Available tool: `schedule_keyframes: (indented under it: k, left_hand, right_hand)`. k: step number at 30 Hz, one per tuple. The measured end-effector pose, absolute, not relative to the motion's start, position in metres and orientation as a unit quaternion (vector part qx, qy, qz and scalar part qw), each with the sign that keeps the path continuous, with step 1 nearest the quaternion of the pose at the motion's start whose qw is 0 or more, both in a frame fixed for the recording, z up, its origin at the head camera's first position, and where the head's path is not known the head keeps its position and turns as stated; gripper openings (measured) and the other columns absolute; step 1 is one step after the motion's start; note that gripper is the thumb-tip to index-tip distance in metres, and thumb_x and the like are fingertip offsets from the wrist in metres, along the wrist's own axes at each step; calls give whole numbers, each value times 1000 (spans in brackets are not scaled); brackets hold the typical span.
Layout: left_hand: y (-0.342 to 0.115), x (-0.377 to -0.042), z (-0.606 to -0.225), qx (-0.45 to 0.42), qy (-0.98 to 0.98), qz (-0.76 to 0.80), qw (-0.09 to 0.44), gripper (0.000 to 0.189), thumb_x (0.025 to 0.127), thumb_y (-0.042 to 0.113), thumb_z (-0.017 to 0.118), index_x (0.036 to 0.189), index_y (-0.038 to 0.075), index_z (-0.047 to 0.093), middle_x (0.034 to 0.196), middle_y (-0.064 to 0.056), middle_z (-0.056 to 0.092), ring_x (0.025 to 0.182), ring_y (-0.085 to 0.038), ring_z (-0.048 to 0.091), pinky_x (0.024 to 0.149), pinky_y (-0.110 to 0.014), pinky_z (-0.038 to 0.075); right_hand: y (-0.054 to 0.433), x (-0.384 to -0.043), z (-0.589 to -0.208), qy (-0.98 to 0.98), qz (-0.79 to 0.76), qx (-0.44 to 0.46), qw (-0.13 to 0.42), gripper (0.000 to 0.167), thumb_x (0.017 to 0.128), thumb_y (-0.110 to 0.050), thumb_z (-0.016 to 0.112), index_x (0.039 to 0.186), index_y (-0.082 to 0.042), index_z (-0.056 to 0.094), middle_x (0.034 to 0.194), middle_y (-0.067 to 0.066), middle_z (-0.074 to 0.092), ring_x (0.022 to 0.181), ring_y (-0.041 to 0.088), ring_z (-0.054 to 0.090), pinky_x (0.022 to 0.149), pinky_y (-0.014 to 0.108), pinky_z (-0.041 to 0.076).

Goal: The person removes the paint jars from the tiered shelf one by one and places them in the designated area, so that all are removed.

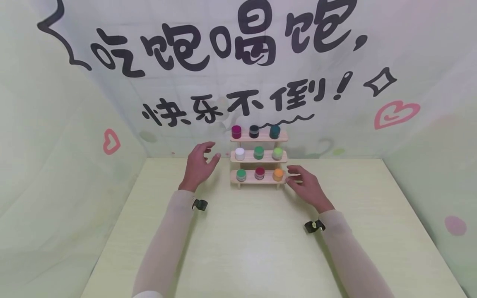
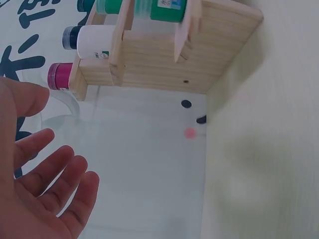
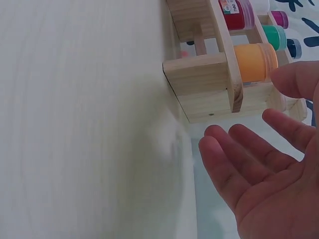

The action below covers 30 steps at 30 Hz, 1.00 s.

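A three-tier wooden rack stands at the back of the table, holding several small paint jars. On its lowest tier are a green jar, a red jar and an orange jar. White, green and light green jars fill the middle tier; magenta, black and teal jars, the top. My left hand hovers left of the rack, fingers spread, holding nothing. My right hand is at the rack's right end with relaxed fingers. Its thumb is beside the orange jar; whether they touch I cannot tell.
Behind the rack hangs a white cloth wall with large black lettering and pink hearts. Similar cloth closes both sides. The pale wooden table extends forward between my forearms. Each wrist carries a small black camera.
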State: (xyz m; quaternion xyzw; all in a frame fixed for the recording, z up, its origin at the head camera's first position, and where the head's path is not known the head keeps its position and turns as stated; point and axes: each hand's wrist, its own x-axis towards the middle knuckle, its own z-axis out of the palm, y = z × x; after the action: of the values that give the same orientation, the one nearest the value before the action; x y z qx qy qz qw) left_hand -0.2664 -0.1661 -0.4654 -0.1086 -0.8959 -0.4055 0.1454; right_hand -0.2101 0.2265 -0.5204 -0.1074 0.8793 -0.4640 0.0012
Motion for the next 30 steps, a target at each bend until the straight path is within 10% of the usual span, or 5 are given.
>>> schedule_keyframes:
  k: [16, 30]
  left_hand:
    - [-130, -302, -451, -106, -844, -506, 141, 39, 100, 23, 72, 137, 10, 65, 129, -12, 69, 115, -27, 68, 93, -43, 63]
    - [-103, -321, -437, -93, -822, -549, 122, 42, 99, 23, 74, 138, 13, 64, 132, -8, 69, 118, -25, 65, 96, -42, 62]
  right_hand:
    - [218, -211, -536, 812, -579, -66, 39, 48, 103, -21, 70, 146, -5, 56, 141, 28, 62, 114, 43, 73, 87, 29, 65]
    - [209, -212, -545, 753, -654, -5, 74, 46, 101, -14, 71, 144, -4, 56, 134, 29, 65, 107, 24, 76, 88, 35, 66]
